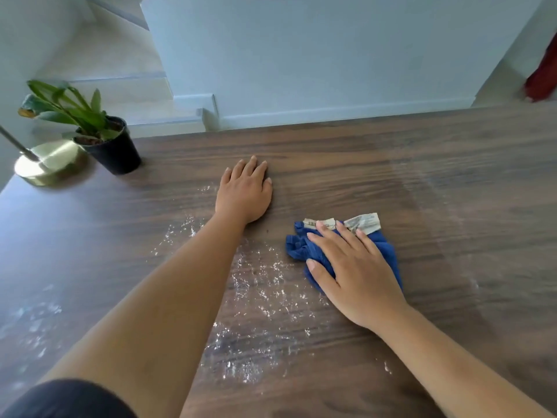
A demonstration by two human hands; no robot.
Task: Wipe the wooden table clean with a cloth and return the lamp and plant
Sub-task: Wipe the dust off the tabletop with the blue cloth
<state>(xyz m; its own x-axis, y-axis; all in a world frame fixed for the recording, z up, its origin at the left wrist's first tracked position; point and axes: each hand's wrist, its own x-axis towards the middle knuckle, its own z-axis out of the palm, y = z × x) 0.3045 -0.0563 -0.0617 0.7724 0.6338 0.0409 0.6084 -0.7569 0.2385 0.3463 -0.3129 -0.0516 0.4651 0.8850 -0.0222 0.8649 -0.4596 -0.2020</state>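
Unwiped powder [259, 285] is lying nearest you. Your right hand [355, 273], fingers straight, is pressing the cloth [387, 251] down to sweep it; your left hand [245, 191] is bracing flat on the table [391, 164]. The plant [90, 116] and lamp [48, 162] are waiting far-left (clearing the wiping path).

Dark wood-grain table [407, 164] fills most of the view. Far-left corner: black plant pot [117, 155] with green leaves, upright, just right of a round brass lamp base [45, 164]; can't tell if they touch. Centre to near: white powder specks [259, 285] scattered, fainter smears near-left. Crumpled blue cloth [387, 251] right of centre, white label [363, 223] at its far edge. Left hand [244, 191] flat on bare wood, centre. Faint pale streaks on the right side.
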